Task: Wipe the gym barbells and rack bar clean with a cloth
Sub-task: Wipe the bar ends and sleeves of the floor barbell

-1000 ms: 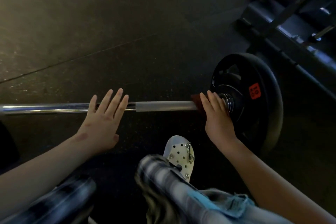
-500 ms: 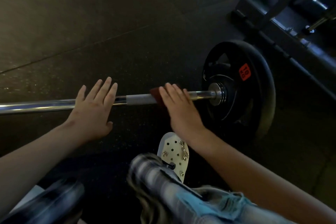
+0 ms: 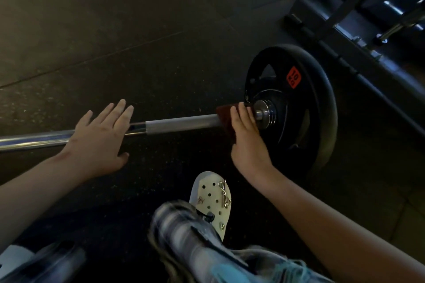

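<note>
The barbell (image 3: pixel 179 123) lies on the dark floor (image 3: pixel 161 53), running left to right. Its shaft is shiny chrome at left and matte grey in the middle, and a black weight plate (image 3: pixel 317 99) with an orange label stands upright at the right end. A dark red cloth (image 3: pixel 226 119) drapes over the shaft just left of the collar, under the right hand (image 3: pixel 248 138).

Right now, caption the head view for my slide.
Left hand rests on the barbell; right hand holds a dark red cloth to it beside the weight plate.
</note>
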